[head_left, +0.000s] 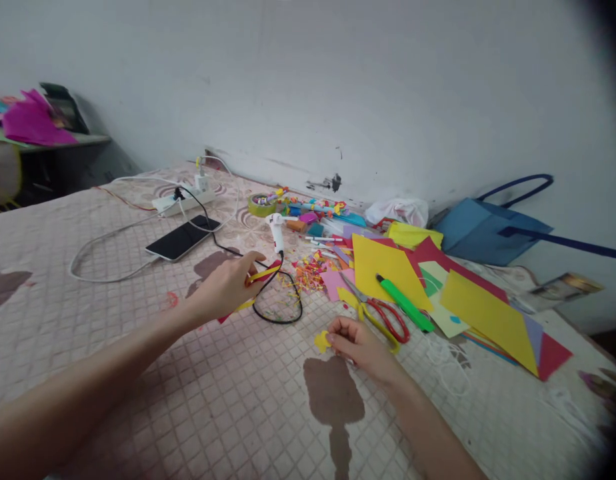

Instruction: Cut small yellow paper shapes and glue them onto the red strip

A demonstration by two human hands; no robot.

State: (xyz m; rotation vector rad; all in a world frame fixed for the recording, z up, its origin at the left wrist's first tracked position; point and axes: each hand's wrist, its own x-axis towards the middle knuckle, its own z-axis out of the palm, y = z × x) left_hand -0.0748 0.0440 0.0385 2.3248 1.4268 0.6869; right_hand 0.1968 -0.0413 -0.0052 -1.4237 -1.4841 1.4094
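My left hand point(233, 283) is closed around a red and yellow paper piece point(264, 273), whose ends stick out on both sides of the fingers. Between the thumb and fingers of my right hand point(355, 343) is a small yellow paper cutout point(321, 341) with a wavy edge. Just beyond my left hand stands a white glue gun point(275, 232), its black cord point(278, 322) looping over the cloth. Red-handled scissors point(388, 317) and a second, yellow-handled pair point(375, 323) lie behind my right hand, with a green cutter point(405, 303) beside them.
Yellow paper sheets point(388, 267) and red ones point(555, 350) spread on the right, before a blue bag point(493, 227). Tiny paper scraps point(311, 273) lie mid-table. A phone point(183, 239) and a white power strip point(163, 204) with cables sit at left. Clear tape point(261, 207) is at the back.
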